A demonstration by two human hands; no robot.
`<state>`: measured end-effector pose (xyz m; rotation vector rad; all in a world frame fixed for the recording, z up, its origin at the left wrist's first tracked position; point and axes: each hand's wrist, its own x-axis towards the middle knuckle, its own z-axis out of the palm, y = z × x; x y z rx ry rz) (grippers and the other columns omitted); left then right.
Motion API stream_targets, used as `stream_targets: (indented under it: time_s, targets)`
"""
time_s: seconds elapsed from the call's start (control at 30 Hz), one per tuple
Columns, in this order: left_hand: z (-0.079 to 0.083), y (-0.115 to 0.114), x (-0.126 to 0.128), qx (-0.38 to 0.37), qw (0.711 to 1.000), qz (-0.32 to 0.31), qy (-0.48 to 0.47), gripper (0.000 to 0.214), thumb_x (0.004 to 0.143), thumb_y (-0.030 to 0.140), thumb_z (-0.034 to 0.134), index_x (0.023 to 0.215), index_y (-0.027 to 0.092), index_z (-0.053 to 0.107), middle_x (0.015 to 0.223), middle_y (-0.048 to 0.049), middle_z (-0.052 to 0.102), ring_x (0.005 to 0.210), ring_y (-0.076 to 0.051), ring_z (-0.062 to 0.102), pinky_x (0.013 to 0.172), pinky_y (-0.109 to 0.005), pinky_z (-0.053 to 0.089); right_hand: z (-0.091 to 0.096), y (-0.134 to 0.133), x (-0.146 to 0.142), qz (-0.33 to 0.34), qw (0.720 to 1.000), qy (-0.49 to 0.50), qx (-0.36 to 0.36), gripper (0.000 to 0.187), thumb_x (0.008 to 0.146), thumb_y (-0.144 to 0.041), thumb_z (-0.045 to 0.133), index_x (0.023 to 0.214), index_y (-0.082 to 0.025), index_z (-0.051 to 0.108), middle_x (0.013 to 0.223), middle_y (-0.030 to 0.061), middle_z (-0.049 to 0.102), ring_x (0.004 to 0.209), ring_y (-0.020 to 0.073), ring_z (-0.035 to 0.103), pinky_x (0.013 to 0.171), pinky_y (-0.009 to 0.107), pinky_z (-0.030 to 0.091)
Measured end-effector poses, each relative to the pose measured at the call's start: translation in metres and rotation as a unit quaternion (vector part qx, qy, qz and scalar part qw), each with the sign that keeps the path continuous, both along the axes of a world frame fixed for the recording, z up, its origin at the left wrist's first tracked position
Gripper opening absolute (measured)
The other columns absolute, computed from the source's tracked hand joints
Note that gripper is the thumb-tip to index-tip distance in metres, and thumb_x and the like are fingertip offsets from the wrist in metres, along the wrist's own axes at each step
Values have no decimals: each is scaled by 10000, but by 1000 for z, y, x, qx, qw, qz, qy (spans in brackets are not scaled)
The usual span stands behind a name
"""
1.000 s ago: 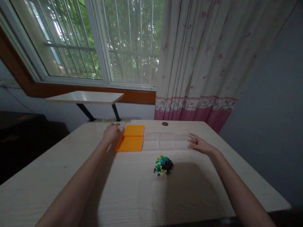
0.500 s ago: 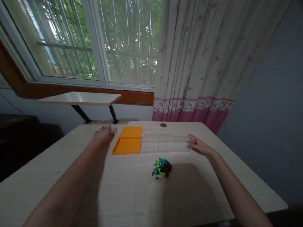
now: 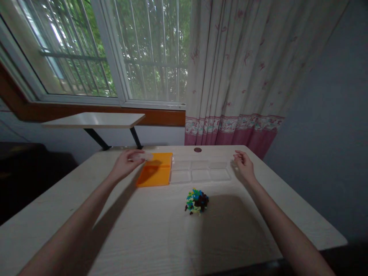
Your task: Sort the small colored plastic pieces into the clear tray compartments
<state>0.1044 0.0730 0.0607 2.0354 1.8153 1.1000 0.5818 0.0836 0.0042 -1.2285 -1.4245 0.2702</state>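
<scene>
Shifted rightward, the left hand [image 3: 126,163] pinches a clear piece [image 3: 147,156], likely raised to clear the orange tray [image 3: 155,178] beneath; right of that grip sit clear compartments [image 3: 201,175], a colourful heap [image 3: 197,201] nearer the body; beyond, the right hand [image 3: 244,165], lifted away, curls loosely, seemingly empty.

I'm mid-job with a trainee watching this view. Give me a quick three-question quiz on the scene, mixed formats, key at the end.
1. Multiple choice: what does the left hand hold?
A) the curtain
B) a small clear piece
C) the raised shelf

2. True or false: the pile of colourful pieces lies on the table, nearer the camera than the orange tray.

3. Fill in the blank: as the person sees it, the clear compartments lie to the ____ of the orange tray.

Key: 1. B; 2. true; 3. right.
</scene>
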Motion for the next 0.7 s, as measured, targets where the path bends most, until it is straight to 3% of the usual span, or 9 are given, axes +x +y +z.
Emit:
stream_targets:
  time_s: [0.07,0.17,0.27,0.37,0.5,0.7]
  targets:
    - [2,-17,50,-18,989,-125,-77,419,656,361,568,1024,162,579,1060,-68,552,892,-200,563,749,-312,484,5,-14,-25,-1,997,-44,56,259,839,-359,454,950,-169,590,845,80,632,765,187,596,705,348,499]
    - [-5,-47,120,-41,962,-244,-117,528,610,269,630,1118,184,513,1100,-73,539,932,-201,553,765,-328,487,8,-41,-67,124,963,-194,141,190,819,-285,506,959,-197,599,907,72,654,856,189,602,785,344,494]
    - [-18,-67,161,-39,956,-250,-147,553,591,228,671,1116,182,501,1080,-82,556,945,-209,548,759,-321,479,8,-64,-100,220,920,-265,186,372,778,-276,580,1136,-189,530,1076,97,624,1003,201,576,862,342,484]
    - [-34,-72,174,-24,951,-227,-208,515,591,227,698,1067,178,507,1056,-73,566,920,-195,559,727,-289,474,6,-76,-117,243,911,-262,206,391,770,-278,600,1144,-193,525,1052,94,643,968,186,607,834,304,511]
    - [-52,-71,174,-7,937,-207,-281,540,585,220,717,1069,159,485,1055,-88,577,903,-186,570,757,-295,460,-4,-78,-121,208,921,-250,214,355,768,-283,593,1108,-194,547,996,83,676,864,172,657,771,256,537]
    - [-57,-71,173,-4,940,-215,-265,508,583,138,696,1065,161,539,1075,-88,592,965,-198,563,839,-315,435,-13,-80,-125,180,907,-321,205,304,767,-272,544,1041,-149,587,910,117,696,758,198,677,658,262,549]
